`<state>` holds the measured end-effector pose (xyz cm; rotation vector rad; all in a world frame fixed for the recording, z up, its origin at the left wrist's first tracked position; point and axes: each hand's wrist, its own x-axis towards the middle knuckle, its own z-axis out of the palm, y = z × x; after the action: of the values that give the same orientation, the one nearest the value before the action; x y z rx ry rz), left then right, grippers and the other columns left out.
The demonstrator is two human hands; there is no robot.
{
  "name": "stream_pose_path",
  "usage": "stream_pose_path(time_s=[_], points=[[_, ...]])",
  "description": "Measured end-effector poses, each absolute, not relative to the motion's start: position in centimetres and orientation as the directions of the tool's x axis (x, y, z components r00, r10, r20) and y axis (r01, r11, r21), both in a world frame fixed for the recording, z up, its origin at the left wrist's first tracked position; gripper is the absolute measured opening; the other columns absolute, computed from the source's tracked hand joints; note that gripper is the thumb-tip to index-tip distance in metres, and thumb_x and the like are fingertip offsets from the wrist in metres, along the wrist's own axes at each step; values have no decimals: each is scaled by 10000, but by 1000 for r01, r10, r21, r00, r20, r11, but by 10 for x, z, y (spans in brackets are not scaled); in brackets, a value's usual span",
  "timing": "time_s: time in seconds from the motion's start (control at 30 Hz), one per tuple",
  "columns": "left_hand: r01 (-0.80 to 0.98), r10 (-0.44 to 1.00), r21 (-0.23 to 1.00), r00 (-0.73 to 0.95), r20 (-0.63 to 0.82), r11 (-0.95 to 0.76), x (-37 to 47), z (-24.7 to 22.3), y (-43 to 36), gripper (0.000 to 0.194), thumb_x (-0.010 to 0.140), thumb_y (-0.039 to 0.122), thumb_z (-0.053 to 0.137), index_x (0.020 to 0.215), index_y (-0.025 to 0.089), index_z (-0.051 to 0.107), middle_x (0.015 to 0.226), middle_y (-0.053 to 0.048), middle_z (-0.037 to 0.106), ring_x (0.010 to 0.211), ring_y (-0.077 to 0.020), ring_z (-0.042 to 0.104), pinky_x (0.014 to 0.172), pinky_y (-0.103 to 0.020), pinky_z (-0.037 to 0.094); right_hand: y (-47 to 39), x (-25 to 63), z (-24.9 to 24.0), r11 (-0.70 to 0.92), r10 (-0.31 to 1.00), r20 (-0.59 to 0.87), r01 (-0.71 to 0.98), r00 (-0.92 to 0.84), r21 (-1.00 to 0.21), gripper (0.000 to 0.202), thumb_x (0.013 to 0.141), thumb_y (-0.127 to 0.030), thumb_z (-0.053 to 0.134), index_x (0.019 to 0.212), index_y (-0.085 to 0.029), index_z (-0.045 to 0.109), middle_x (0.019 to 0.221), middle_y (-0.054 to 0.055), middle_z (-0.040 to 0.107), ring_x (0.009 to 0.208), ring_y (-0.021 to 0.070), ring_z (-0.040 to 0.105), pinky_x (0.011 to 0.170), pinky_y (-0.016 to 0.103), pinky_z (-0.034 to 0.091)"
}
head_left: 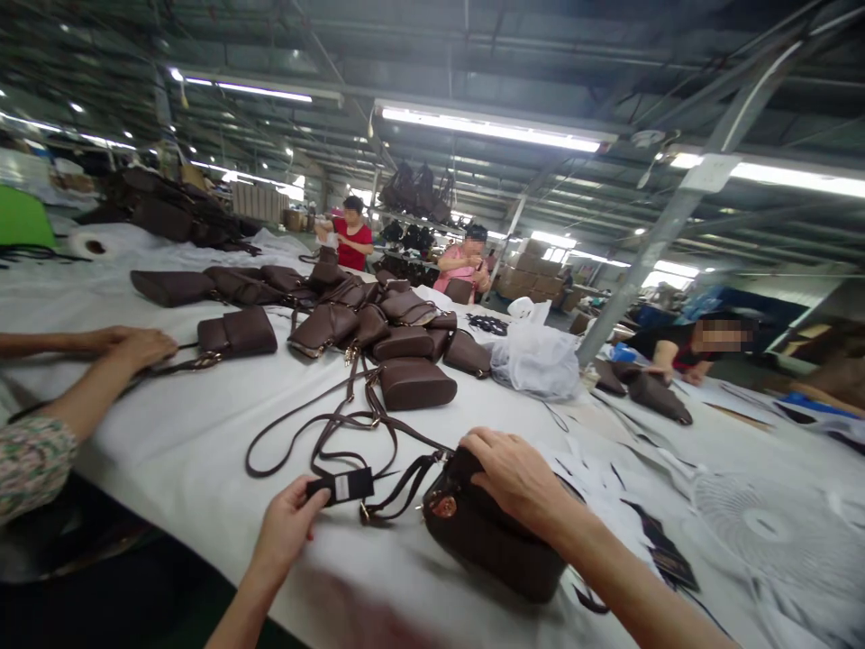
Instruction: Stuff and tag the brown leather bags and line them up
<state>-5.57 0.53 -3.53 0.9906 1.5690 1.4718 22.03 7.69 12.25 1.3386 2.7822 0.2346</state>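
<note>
My left hand (pixel 287 525) pinches a black tag (pixel 348 486) with a pale label, above the white table. My right hand (pixel 510 473) is laid over the top of a dark brown bag (pixel 500 550), its fingers curled on the upper edge. The bag rests on the table and has a coppery ornament (pixel 444 507) near its left end. A strap with a metal buckle (pixel 368 512) runs from the bag toward the tag. Long thin straps (pixel 290 451) loop across the cloth behind my left hand.
Brown bags (pixel 417 383) are heaped mid-table. At left, another person's hands (pixel 139 347) hold a strap beside a bag (pixel 238 333). White plastic (pixel 537 356), a metal post (pixel 632 243) and a white fan (pixel 760 523) stand right. Other people work beyond.
</note>
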Motion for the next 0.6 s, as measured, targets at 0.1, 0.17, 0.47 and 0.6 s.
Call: stream_pose_path(time_s=[0.1, 0.17, 0.47, 0.6], points=[[169, 957, 984, -290, 2, 49, -69, -42, -7, 328, 679, 485, 618, 783, 176, 650, 586, 16, 615, 528, -159, 578, 523, -257, 455, 70, 232, 122, 582, 811, 52, 812, -583, 37, 661, 743, -98, 645, 1363, -201, 441, 1340, 137, 522, 1087, 282, 588, 898, 410, 471], [295, 962, 955, -267, 55, 28, -66, -36, -11, 382, 706, 491, 600, 917, 181, 673, 832, -53, 705, 790, -233, 657, 696, -325, 516, 67, 238, 120, 580, 813, 94, 813, -575, -39, 906, 701, -118, 688, 1485, -225, 247, 1442, 152, 418, 1176, 296, 540, 951, 427, 448], [624, 901, 721, -60, 430, -303, -3, 15, 36, 414, 813, 290, 456, 1177, 162, 609, 1248, -121, 626, 1201, -265, 542, 1065, -455, 393, 60, 301, 118, 459, 888, 115, 878, -446, -134, 1262, 540, -265, 852, 1532, -257, 71, 1543, 174, 261, 1412, 359, 233, 1111, 543, 242], [578, 914, 719, 132, 384, -386, 31, 22, 68, 535, 742, 167, 480, 1272, 154, 544, 1324, -126, 584, 1247, -249, 516, 1094, -428, 359, 52, 332, 114, 402, 913, 145, 902, -382, -154, 1104, 604, -221, 797, 1519, -242, 180, 1538, 179, 271, 1407, 343, 259, 1105, 503, 288]])
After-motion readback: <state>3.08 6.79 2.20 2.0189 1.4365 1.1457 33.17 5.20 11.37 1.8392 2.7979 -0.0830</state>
